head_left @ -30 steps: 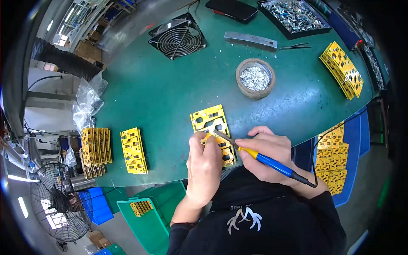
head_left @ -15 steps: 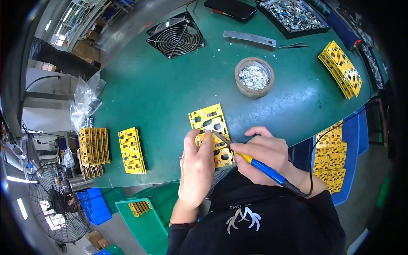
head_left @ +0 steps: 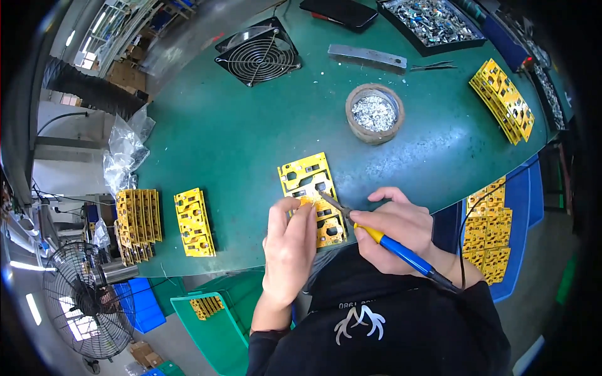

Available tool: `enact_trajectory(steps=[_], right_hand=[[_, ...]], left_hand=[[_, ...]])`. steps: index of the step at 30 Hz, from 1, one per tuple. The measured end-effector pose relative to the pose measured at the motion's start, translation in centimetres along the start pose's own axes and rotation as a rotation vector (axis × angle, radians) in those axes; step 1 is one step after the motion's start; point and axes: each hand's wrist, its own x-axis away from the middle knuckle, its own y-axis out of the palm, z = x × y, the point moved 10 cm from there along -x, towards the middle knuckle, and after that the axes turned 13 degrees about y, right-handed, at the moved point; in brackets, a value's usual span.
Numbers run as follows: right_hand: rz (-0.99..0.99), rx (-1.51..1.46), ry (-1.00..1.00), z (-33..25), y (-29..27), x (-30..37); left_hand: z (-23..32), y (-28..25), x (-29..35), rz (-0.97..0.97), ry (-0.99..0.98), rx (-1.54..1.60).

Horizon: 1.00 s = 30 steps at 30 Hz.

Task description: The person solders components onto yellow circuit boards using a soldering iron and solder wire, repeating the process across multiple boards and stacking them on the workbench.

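Note:
A yellow circuit board [head_left: 303, 165] with dark cut-outs lies on the green workbench in front of me. My right hand [head_left: 396, 232] is closed around a blue and yellow soldering iron [head_left: 401, 252], whose tip points at the middle of the board. My left hand [head_left: 290, 247] reaches over the board's lower left part, its thumb and forefinger pinched together close to the iron's tip. Whatever sits between those fingertips is too small to make out.
Beyond the board stands a round pot [head_left: 376, 135] of silvery scraps. Farther off are a black fan [head_left: 260, 56], a metal bar [head_left: 367, 58], tweezers [head_left: 433, 66] and a parts tray [head_left: 433, 25]. Yellow boards stand left [head_left: 138, 216], [head_left: 195, 222] and right [head_left: 503, 103].
The soldering iron and my right hand have shifted slightly right. My left fingertips have drawn a little down and changed their bend over the board, which stays in place.

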Motion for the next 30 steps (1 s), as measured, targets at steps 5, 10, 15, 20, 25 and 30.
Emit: enact_trajectory(steps=[5,10,15,20,25,30], right_hand=[[-0.002,-0.012,0.001,0.2,0.4,0.0],[-0.005,-0.014,0.009,0.4,0.6,-0.1],[-0.015,-0.019,0.014,0.5,0.7,-0.2],[-0.023,-0.023,0.040,0.8,0.9,-0.3],[-0.037,-0.033,0.035,0.6,1.1,-0.3],[-0.035,0.001,0.028,0.3,1.3,0.0]], left_hand=[[0.0,0.4,-0.3,0.054,0.032,0.010],[-0.5,1.0,-0.3,0.011,-0.045,0.009],[-0.2,1.0,-0.5,0.005,-0.055,0.007],[-0.2,1.2,-0.6,-0.025,-0.083,-0.002],[-0.1,1.2,-0.6,-0.039,-0.078,0.002],[-0.3,1.0,-0.3,-0.057,-0.063,-0.071]])
